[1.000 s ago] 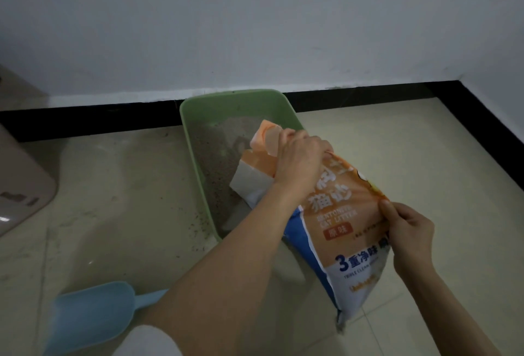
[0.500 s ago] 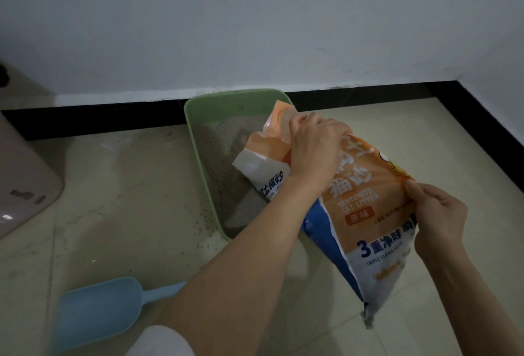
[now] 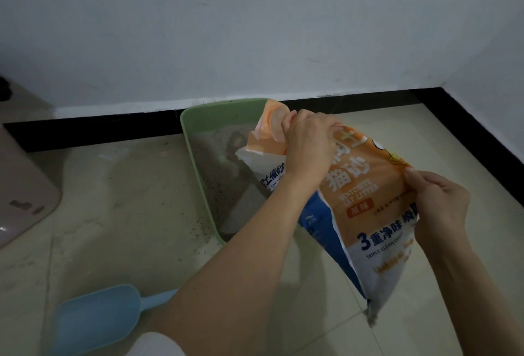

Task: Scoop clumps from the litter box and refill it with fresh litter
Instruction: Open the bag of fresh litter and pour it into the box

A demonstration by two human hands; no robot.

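A green litter box stands on the floor against the wall, with grey litter inside. Over its right side I hold an orange, white and blue litter bag, tilted with its torn mouth toward the box. My left hand grips the bag near that open top. My right hand pinches the bag's right edge lower down. A light blue scoop lies on the floor at lower left, partly behind my left forearm.
A beige bin or lid sits at the left edge. Spilled litter grains dot the tiles beside the box. A black skirting board runs along the white wall, and the room's corner is at the right.
Both hands have lifted the bag up and to the right, raising its mouth higher over the box. The grips stayed the same.
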